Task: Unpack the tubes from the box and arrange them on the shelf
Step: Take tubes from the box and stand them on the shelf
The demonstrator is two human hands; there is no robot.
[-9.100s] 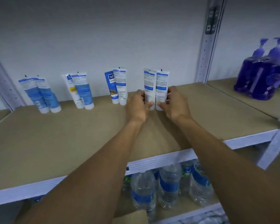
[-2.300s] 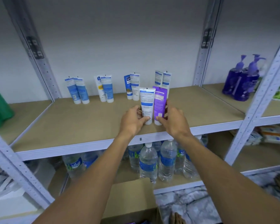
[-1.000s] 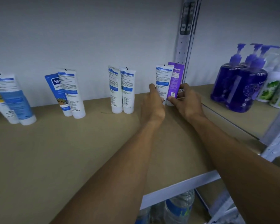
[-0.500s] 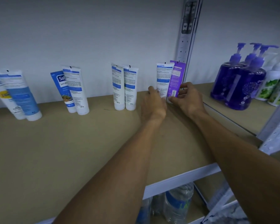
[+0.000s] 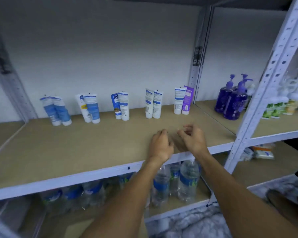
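We hold both hands low over the front of the shelf (image 5: 76,148), just past its white front edge, and neither touches a tube. Our left hand (image 5: 161,146) has its grip loosely curled with nothing in it. Our right hand (image 5: 193,140), just beside it at 3 o'clock, has its grip slack too, fingers bent and apart, empty.

The tubes stand on their caps in a row along the back wall, at 12 o'clock from our hands, in five pairs. From 9 o'clock towards 3 o'clock: a leaning blue-and-white pair (image 5: 56,110), a second leaning pair (image 5: 89,108), a pair with a dark blue tube in it (image 5: 121,106), an upright white pair (image 5: 153,103), and last a white tube (image 5: 179,100) touching a purple tube (image 5: 187,100) next to the grey upright post (image 5: 197,66).

In the next bay, at 2 o'clock, stand purple pump bottles (image 5: 232,102). Water bottles (image 5: 187,181) stand on the shelf below, partly behind our forearms. At 6 o'clock a tan cardboard flap (image 5: 79,227) shows, too blurred to say more.
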